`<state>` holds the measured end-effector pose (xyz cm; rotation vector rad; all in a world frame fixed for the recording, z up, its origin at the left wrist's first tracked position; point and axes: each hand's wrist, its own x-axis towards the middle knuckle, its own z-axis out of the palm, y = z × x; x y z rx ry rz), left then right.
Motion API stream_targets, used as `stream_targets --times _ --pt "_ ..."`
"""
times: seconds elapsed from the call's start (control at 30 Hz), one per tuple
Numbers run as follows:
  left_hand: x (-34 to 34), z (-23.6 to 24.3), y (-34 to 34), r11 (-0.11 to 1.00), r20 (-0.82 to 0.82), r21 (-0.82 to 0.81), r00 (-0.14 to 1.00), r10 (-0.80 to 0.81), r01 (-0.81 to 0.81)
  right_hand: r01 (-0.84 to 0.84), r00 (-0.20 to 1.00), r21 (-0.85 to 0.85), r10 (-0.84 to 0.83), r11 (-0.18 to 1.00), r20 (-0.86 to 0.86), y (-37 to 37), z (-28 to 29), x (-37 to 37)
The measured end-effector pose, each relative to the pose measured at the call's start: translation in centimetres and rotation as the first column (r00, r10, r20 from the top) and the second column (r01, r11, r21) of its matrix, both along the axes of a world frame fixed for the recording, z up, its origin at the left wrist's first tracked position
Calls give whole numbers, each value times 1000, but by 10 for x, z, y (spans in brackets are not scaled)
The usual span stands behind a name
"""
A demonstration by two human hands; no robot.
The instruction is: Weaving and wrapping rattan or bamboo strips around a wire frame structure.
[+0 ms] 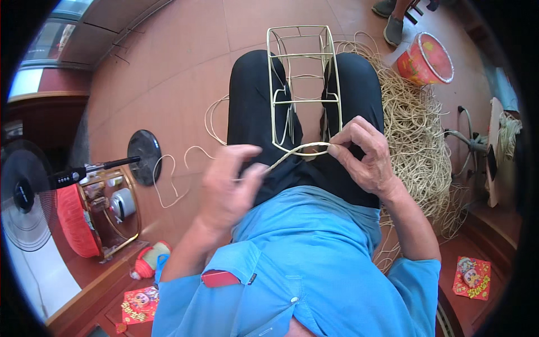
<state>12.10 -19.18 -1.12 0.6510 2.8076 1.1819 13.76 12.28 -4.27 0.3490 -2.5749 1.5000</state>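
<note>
My right hand (362, 154) pinches a pale twisted cord (306, 145) at the lower right corner of a cream wire frame (303, 101), which rests upright between my knees. The cord runs left across the frame's lower bar toward my left hand (227, 185). That hand is blurred, with its index finger and thumb apart beside the cord; whether it grips the cord is unclear. Black trousers (247, 81) cover my legs under the frame.
A big heap of cord (415, 146) lies right, with a red bucket (426, 62) behind it. Someone's shoes (393, 31) show at top right. At left are a fan (25, 199), a black round base (143, 157) and loose cord loops on the tiled floor (168, 67).
</note>
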Motion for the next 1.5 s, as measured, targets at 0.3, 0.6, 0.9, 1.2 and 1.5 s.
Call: stream_targets --times 0.3,0.6,0.9,1.2,1.5 --pt "-28 0 29 970 298 226 954 16 -87 -8 1000 -18 8 1000 10 -2 4 0" --pt "-81 -4 66 914 -551 -404 789 -270 31 -64 996 27 65 998 -53 3 7 -1" --pt "3 0 48 968 110 231 985 -130 102 -117 979 206 148 972 -142 16 1 -2" --pt "18 -58 84 640 663 708 596 -454 -300 -151 975 232 183 961 -125 16 2 -3" --pt "23 -38 96 938 105 229 951 -289 260 -136 976 224 169 965 -136 13 2 -1"
